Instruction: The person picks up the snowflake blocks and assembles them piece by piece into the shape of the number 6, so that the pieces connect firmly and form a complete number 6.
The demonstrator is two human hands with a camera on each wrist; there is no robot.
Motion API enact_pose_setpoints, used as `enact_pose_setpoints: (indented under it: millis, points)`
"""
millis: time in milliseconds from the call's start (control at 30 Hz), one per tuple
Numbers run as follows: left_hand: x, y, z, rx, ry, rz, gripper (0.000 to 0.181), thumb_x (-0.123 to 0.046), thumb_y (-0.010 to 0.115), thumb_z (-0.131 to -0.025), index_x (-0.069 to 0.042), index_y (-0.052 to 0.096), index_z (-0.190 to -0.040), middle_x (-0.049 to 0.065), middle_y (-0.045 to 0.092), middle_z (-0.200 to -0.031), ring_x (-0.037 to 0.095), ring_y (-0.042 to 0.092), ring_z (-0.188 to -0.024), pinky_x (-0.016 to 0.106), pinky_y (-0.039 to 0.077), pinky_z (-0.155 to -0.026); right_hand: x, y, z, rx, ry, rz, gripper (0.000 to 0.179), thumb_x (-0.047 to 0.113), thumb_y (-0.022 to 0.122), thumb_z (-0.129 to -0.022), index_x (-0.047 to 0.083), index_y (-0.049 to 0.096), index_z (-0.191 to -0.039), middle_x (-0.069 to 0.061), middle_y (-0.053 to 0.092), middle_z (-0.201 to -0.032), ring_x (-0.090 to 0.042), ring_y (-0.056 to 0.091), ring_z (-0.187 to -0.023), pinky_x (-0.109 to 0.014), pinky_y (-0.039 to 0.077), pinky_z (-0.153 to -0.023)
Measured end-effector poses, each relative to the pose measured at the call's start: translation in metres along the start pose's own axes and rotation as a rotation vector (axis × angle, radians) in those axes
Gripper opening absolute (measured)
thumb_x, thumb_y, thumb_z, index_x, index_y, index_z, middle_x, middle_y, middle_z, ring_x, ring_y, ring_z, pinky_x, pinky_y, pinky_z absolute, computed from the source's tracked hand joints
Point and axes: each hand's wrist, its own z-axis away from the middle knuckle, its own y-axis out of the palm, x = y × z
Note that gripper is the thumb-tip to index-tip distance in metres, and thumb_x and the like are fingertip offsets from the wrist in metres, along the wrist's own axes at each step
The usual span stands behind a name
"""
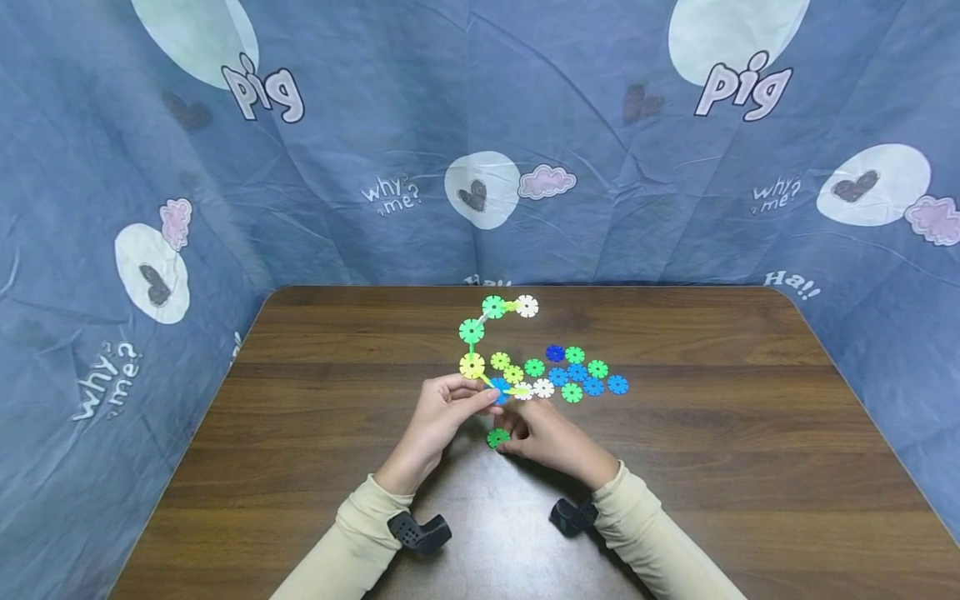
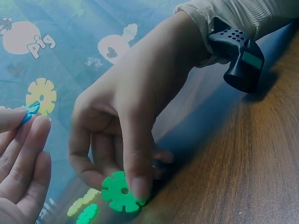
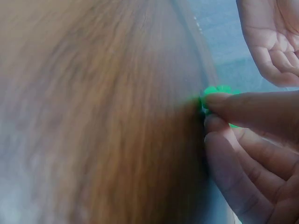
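My left hand (image 1: 442,417) pinches a blue notched plastic disc (image 1: 497,392) between thumb and fingers. That disc belongs to a chain of interlocked discs, which runs away past a yellow disc (image 1: 472,366) and green discs to a white disc (image 1: 527,306) at the far end. Just nearer to me, my right hand (image 1: 551,437) pinches a single green disc (image 1: 498,438) by its edge. In the left wrist view the green disc (image 2: 120,192) is tilted up, low over the wood, under my right thumb. My right fingers partly hide it in the right wrist view.
Loose discs lie right of the chain: yellow (image 1: 513,373), white (image 1: 543,388), green (image 1: 572,392), light blue (image 1: 618,384) and a dark blue one (image 1: 555,353). They rest on a brown wooden table (image 1: 315,433). A blue printed cloth (image 1: 570,108) hangs behind it.
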Motion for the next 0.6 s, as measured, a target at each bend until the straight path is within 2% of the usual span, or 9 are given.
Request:
enact_pose_setpoints:
  millis: [200,300,433,533,600]
  points:
    - [0.0,-0.001,0.0,0.001,0.003,-0.01,0.017,-0.009,0.077,-0.091,0.003,0.072,-0.102,0.002,0.079,-0.082,0.024,0.079,-0.081,0.025,0.056,-0.092,-0.006,-0.005,0.007,-0.024,-0.009,-0.113,0.011,0.006,0.077,-0.091,0.003,0.069,-0.098,-0.005,0.075,-0.082,-0.004,0.067,-0.07,-0.02,0.058,-0.064]
    - [0.0,-0.001,0.001,-0.001,0.005,-0.012,0.019,-0.009,0.078,-0.091,0.004,0.072,-0.102,0.002,0.079,-0.082,0.022,0.079,-0.079,0.025,0.056,-0.091,-0.009,-0.011,0.011,-0.043,0.03,-0.18,0.008,0.008,0.075,-0.093,0.004,0.069,-0.098,-0.007,0.076,-0.084,-0.01,0.07,-0.071,-0.024,0.06,-0.062]
    - [0.0,-0.001,0.0,0.001,0.009,-0.013,0.021,-0.01,0.078,-0.091,0.005,0.072,-0.104,0.002,0.079,-0.083,0.023,0.079,-0.08,0.025,0.056,-0.092,-0.011,-0.024,0.018,-0.087,0.102,-0.306,0.011,0.011,0.073,-0.096,0.002,0.069,-0.101,-0.015,0.077,-0.087,-0.025,0.075,-0.07,-0.035,0.063,-0.059]
    - [0.0,-0.001,0.0,-0.001,0.015,-0.008,0.02,-0.009,0.078,-0.091,0.005,0.072,-0.104,0.002,0.079,-0.082,0.025,0.079,-0.08,0.026,0.056,-0.091,-0.012,-0.034,0.022,-0.144,0.128,-0.424,0.016,0.009,0.072,-0.096,-0.003,0.067,-0.105,-0.022,0.077,-0.091,-0.035,0.077,-0.075,-0.039,0.065,-0.064]
    - [0.0,-0.001,0.0,-0.003,0.019,-0.003,0.018,-0.008,0.078,-0.091,0.004,0.072,-0.103,0.002,0.079,-0.081,0.024,0.079,-0.079,0.026,0.057,-0.09,-0.012,-0.041,0.024,-0.189,0.131,-0.504,0.019,0.006,0.071,-0.096,-0.008,0.066,-0.107,-0.023,0.076,-0.092,-0.036,0.077,-0.08,-0.041,0.066,-0.07]
